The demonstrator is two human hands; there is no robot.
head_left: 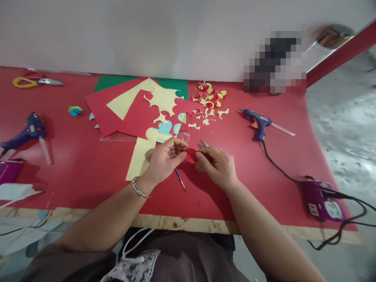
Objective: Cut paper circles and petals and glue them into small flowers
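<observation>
Between my hands is a small red paper piece, held just above the red tabletop. My left hand pinches its left edge between thumb and fingers. On the other side, my right hand grips the right edge the same way. The grey tips of scissors show just beyond my right fingers; the rest of them is hidden. Under the left hand lies a thin blue pen-like stick with a pointed end. A pale yellow paper strip rests beside my left wrist.
Red, yellow and green sheets are stacked at the back, with cut scraps and small folded paper pieces to their right. Blue glue guns lie at right and left. A corded purple box and yellow-handled scissors sit farther out.
</observation>
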